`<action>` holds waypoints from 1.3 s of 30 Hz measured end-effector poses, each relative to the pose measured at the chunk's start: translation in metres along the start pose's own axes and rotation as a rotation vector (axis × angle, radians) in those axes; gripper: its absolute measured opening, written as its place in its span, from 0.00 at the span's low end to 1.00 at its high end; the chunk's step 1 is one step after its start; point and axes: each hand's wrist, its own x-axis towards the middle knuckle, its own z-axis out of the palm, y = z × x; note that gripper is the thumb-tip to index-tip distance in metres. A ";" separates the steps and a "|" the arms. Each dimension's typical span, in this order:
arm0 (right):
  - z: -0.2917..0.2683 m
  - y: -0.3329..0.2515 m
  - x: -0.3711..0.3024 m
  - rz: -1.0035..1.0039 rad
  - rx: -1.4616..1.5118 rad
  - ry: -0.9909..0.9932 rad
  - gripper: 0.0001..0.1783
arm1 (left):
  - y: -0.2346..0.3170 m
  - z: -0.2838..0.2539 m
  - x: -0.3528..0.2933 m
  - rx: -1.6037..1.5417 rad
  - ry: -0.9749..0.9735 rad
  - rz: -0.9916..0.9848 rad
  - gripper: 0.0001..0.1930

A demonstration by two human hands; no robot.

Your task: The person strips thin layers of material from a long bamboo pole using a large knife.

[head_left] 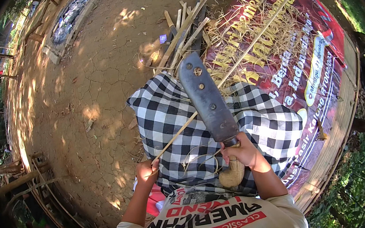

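Note:
In my right hand (245, 152) is a machete with a broad dark blade (211, 104) that has several round holes or marks along it. Its curved wooden handle (232, 175) ends in a bulb below my fist. My left hand (147, 172) is closed on the near end of a long thin bamboo strip (176, 134). That strip runs up and away to the right, passing behind the blade; I cannot tell whether they touch. Black-and-white checked cloth (159, 107) covers my lap under both. A few thin curled shavings (202, 158) lie on the cloth.
Beyond my lap, split bamboo pieces (185, 35) lie in a pile. Curly shavings (268, 38) are scattered over a red printed banner (298, 115) on the right, edged by a bamboo platform (347, 114). Cracked bare ground (85, 79) stretches left, with a bamboo fence (43, 186) beyond.

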 end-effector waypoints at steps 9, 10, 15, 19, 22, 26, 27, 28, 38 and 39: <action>-0.007 -0.030 -0.006 -0.445 -0.409 0.527 0.06 | 0.001 0.005 -0.001 -0.020 0.039 -0.036 0.29; -0.004 -0.034 -0.006 -0.502 -0.561 0.588 0.07 | 0.005 0.004 -0.002 -0.021 0.047 -0.046 0.31; 0.000 -0.038 -0.003 -0.657 -0.954 0.627 0.16 | -0.006 0.008 -0.005 -0.075 0.035 -0.067 0.30; 0.007 -0.033 0.009 -0.785 -1.310 0.474 0.19 | -0.015 0.010 -0.004 -0.099 0.024 -0.027 0.28; 0.009 -0.039 0.021 -0.780 -1.474 0.406 0.20 | -0.022 0.015 -0.005 -0.100 0.067 0.014 0.27; -0.011 -0.046 0.044 -0.822 -1.632 0.387 0.22 | -0.021 0.016 -0.005 -0.203 0.054 -0.026 0.28; -0.017 -0.051 0.050 -0.858 -1.663 0.390 0.22 | -0.019 0.014 -0.004 -0.216 0.047 -0.013 0.28; -0.023 -0.057 0.052 -0.916 -1.640 0.393 0.19 | -0.018 0.012 -0.002 -0.230 0.040 0.000 0.28; -0.111 -0.102 0.050 -0.500 -1.412 1.055 0.10 | -0.032 0.016 0.002 -0.107 0.079 0.130 0.28; -0.108 -0.097 0.046 -0.487 -1.375 1.054 0.10 | -0.031 0.016 0.001 -0.107 0.090 0.116 0.28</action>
